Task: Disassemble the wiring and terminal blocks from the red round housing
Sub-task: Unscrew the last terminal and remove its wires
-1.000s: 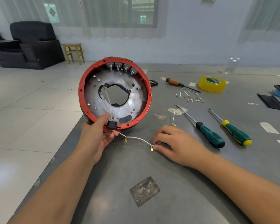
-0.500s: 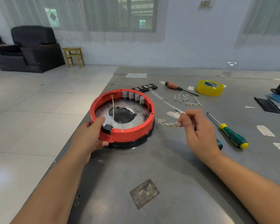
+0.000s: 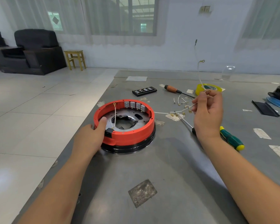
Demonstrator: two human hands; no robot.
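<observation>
The red round housing lies flat on the grey table, open side up. My left hand grips its near-left rim, thumb inside, beside a black switch block. One white wire with a ring terminal runs from that block up across the inside. Several grey terminal blocks sit along the far inner wall. My right hand is raised over the table to the right and pinches a thin white wire that sticks up, with a ring terminal near its top.
Loose white wires with brass terminals lie right of the housing. Around them are green-handled screwdrivers, an orange-handled screwdriver, yellow tape and a black bit case. The table's left edge runs close by the housing.
The housing went from held up on edge to lying flat on the table. My right hand pulled a white wire free and carried it up and to the right.
</observation>
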